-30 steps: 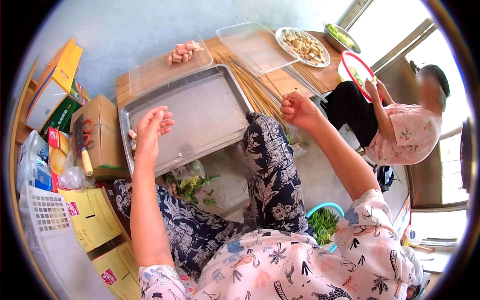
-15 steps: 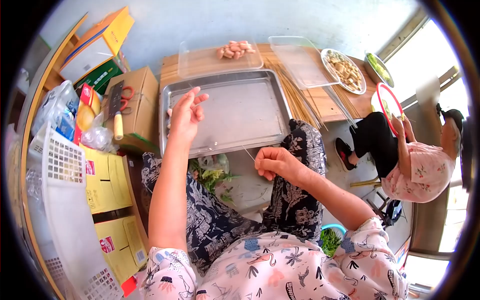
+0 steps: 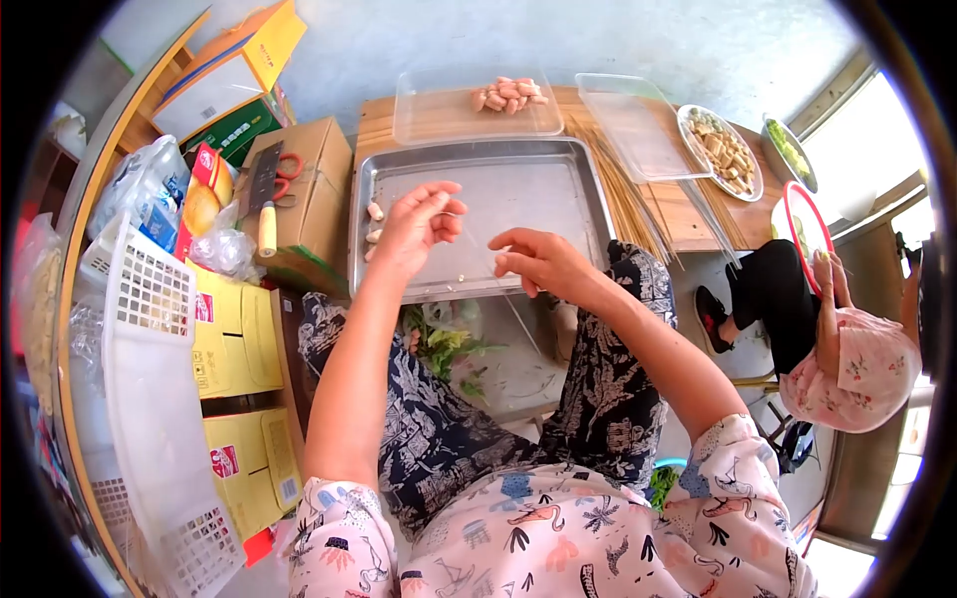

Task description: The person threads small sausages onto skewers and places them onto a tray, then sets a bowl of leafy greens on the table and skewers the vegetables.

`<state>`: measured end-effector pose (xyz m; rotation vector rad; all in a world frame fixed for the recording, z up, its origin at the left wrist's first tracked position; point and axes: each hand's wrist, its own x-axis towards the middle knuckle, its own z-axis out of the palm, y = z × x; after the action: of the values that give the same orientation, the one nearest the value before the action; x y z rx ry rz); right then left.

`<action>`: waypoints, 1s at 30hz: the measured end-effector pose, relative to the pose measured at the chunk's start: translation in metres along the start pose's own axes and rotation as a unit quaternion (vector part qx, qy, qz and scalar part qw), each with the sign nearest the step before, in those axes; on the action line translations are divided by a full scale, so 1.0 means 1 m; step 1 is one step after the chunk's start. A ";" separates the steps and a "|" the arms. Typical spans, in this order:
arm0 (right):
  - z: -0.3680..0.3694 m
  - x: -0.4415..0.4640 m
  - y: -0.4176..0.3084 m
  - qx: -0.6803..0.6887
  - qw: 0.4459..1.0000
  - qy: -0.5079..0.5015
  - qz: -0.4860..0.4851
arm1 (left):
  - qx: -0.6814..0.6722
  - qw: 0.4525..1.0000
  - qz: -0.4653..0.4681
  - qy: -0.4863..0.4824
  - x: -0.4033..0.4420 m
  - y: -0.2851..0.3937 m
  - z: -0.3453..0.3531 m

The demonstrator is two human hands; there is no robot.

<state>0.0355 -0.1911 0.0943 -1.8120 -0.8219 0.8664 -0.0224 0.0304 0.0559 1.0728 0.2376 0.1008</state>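
Observation:
My left hand [image 3: 424, 227] is above the left part of a metal tray [image 3: 478, 284], its fingers curled in and the thumb against them. What it holds, if anything, is hidden. Beside it, several small pale pieces [image 3: 375, 211] lie along the tray's left side. My right hand [image 3: 548, 261] is over the tray's front edge with fingers apart, nothing visible between them. Below that hand a thin light stick [image 3: 525, 331] shows past the tray edge; I cannot tell whether it touches the hand.
Behind the tray, a clear container [image 3: 419, 112] holds pink sausage pieces [image 3: 508, 95]. Skewers [image 3: 633, 194], another clear container [image 3: 638, 130] and a plate of food pieces [image 3: 723, 149] are at right. A cleaver [image 3: 261, 184] and red scissors [image 3: 287, 174] rest on a carton at left. Another person [image 3: 857, 364] sits at right.
The view has shifted, so the tray sits further right. My right hand has risen from below the tray's edge to over it, and its pinch on a thin stick has opened.

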 end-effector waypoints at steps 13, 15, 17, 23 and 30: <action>-0.004 0.032 0.022 0.238 0.970 0.028 0.042 | 0.473 0.867 0.032 0.154 0.022 -0.008 -0.059; -0.009 0.031 0.019 0.241 0.970 0.027 0.036 | 0.399 0.883 -0.039 0.246 0.008 0.015 -0.039; -0.010 0.028 0.015 0.226 0.974 0.024 0.025 | 0.458 0.857 -0.028 0.233 0.010 0.006 -0.056; -0.006 0.024 0.015 0.220 0.975 0.010 0.015 | 0.724 0.682 0.011 0.104 0.021 -0.042 -0.098; -0.003 0.022 0.019 0.218 0.976 0.010 0.022 | 0.803 0.589 0.002 0.096 0.015 -0.068 -0.085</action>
<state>0.0525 -0.1806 0.0734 -1.4527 -0.5277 0.9709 -0.0308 0.0737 -0.0451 2.9267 0.5550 -0.0344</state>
